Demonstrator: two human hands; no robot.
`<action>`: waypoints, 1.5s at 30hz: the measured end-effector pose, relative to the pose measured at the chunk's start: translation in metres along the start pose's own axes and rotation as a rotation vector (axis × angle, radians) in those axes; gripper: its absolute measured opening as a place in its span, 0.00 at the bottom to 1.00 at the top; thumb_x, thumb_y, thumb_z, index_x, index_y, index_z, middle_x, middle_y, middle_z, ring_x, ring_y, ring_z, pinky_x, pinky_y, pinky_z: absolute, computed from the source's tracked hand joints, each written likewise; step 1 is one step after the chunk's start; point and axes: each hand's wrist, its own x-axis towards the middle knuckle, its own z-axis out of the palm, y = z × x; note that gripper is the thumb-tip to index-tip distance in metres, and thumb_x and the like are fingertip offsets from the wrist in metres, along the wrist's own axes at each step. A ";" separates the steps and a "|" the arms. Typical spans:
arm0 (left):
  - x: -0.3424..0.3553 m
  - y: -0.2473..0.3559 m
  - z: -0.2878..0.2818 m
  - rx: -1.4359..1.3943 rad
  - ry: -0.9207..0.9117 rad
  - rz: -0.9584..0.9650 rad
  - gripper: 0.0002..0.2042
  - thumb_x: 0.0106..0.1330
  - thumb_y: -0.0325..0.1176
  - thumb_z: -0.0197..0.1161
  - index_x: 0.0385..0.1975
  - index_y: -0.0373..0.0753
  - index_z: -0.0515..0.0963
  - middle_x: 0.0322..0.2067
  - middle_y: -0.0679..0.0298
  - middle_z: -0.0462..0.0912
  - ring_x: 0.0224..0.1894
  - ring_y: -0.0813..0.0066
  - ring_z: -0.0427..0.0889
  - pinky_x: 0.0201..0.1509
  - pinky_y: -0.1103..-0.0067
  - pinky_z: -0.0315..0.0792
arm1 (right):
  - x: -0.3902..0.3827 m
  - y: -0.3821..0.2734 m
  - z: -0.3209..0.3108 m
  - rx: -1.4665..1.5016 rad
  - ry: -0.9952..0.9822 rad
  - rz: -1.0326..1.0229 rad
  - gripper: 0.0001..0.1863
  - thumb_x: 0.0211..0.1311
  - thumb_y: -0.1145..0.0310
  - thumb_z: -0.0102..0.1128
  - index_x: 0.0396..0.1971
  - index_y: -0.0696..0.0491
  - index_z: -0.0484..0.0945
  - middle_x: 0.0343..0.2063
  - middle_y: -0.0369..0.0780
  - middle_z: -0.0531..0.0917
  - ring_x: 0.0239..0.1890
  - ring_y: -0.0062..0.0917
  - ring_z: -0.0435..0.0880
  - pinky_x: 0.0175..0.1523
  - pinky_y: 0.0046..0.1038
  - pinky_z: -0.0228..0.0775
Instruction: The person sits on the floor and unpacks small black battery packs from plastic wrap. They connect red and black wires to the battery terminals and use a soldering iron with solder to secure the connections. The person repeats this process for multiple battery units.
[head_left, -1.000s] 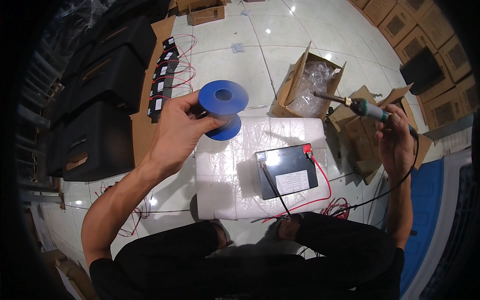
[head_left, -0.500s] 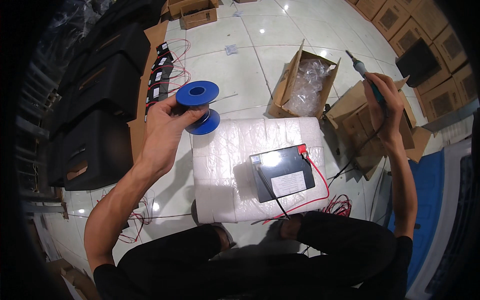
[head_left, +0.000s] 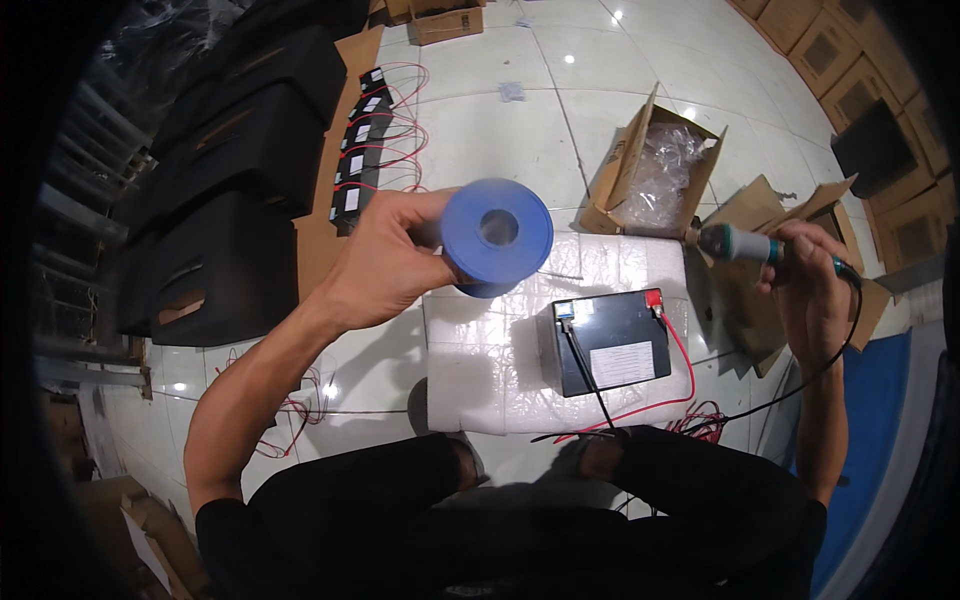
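My left hand [head_left: 390, 255] grips a blue spool [head_left: 497, 228] with a thin wire end, held over the left back of a white wrapped foam block [head_left: 478, 380]. My right hand [head_left: 805, 270] holds a soldering iron [head_left: 748, 243] by its grey-and-teal grip, pointing leftward, right of the block; its metal tip is blurred. On the block, below the spool, lies a black battery [head_left: 610, 340] with a white label, a red terminal at back right carrying a red wire, and a blue one at back left carrying a black wire. Both wires trail toward my feet.
Black cases [head_left: 210, 270] and cardboard [head_left: 320, 250] bearing several wired batteries [head_left: 360, 165] line the left. An open box of plastic wrap [head_left: 665, 175], flattened cartons [head_left: 750, 320] and stacked boxes [head_left: 850, 90] stand at the right. Red wires [head_left: 705, 425] lie on the tiled floor.
In the last half second my left hand and spool moved right, the spool tipping top toward the camera. My right hand first rose, then came back down, the iron now pointing leftward.
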 end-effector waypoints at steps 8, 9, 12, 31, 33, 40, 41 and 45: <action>-0.007 0.005 -0.002 0.057 -0.056 0.007 0.13 0.54 0.22 0.72 0.41 0.33 0.86 0.43 0.61 0.87 0.47 0.77 0.81 0.59 0.77 0.71 | -0.013 0.007 0.014 0.049 -0.090 0.033 0.15 0.63 0.68 0.57 0.36 0.68 0.80 0.32 0.48 0.81 0.25 0.31 0.83 0.29 0.31 0.81; -0.008 0.005 -0.003 0.063 -0.066 -0.001 0.13 0.54 0.23 0.72 0.41 0.34 0.86 0.44 0.60 0.87 0.47 0.76 0.81 0.60 0.76 0.70 | -0.015 0.008 0.015 0.045 -0.102 0.034 0.15 0.62 0.68 0.58 0.35 0.68 0.81 0.32 0.49 0.81 0.25 0.31 0.83 0.28 0.32 0.81; -0.010 0.005 -0.003 0.065 -0.115 0.007 0.13 0.53 0.23 0.72 0.40 0.35 0.87 0.45 0.60 0.87 0.48 0.73 0.82 0.61 0.75 0.70 | -0.021 0.010 0.017 0.032 -0.110 0.069 0.15 0.62 0.68 0.58 0.35 0.68 0.81 0.32 0.49 0.81 0.25 0.31 0.84 0.29 0.32 0.82; -0.013 -0.005 -0.003 0.101 -0.127 0.161 0.16 0.50 0.24 0.78 0.41 0.33 0.86 0.45 0.55 0.86 0.47 0.70 0.83 0.55 0.75 0.75 | -0.023 0.015 0.023 0.040 -0.134 0.128 0.14 0.60 0.70 0.57 0.35 0.68 0.81 0.32 0.49 0.81 0.26 0.31 0.84 0.30 0.32 0.83; -0.013 -0.005 -0.002 0.101 -0.134 0.156 0.16 0.49 0.24 0.78 0.40 0.33 0.86 0.45 0.55 0.86 0.47 0.70 0.83 0.55 0.75 0.75 | -0.023 0.014 0.023 0.043 -0.138 0.124 0.13 0.60 0.71 0.57 0.35 0.68 0.81 0.32 0.49 0.81 0.26 0.31 0.84 0.30 0.32 0.83; -0.014 -0.005 -0.002 0.089 -0.133 0.154 0.16 0.49 0.24 0.78 0.40 0.33 0.87 0.45 0.55 0.86 0.47 0.69 0.83 0.54 0.74 0.76 | -0.023 0.014 0.024 0.040 -0.162 0.093 0.13 0.60 0.71 0.57 0.35 0.68 0.81 0.32 0.49 0.81 0.26 0.31 0.84 0.30 0.31 0.83; -0.014 -0.005 -0.002 0.092 -0.136 0.155 0.16 0.49 0.24 0.78 0.40 0.33 0.87 0.45 0.54 0.86 0.47 0.69 0.83 0.54 0.74 0.76 | -0.023 0.014 0.024 0.041 -0.164 0.089 0.13 0.60 0.71 0.58 0.34 0.68 0.81 0.32 0.49 0.81 0.26 0.31 0.84 0.30 0.32 0.83; -0.015 -0.005 -0.001 0.080 -0.129 0.169 0.16 0.49 0.24 0.78 0.39 0.33 0.87 0.45 0.54 0.86 0.47 0.69 0.83 0.53 0.74 0.76 | -0.022 0.014 0.022 0.027 -0.179 0.073 0.13 0.60 0.70 0.60 0.33 0.68 0.82 0.32 0.50 0.81 0.26 0.32 0.84 0.29 0.32 0.84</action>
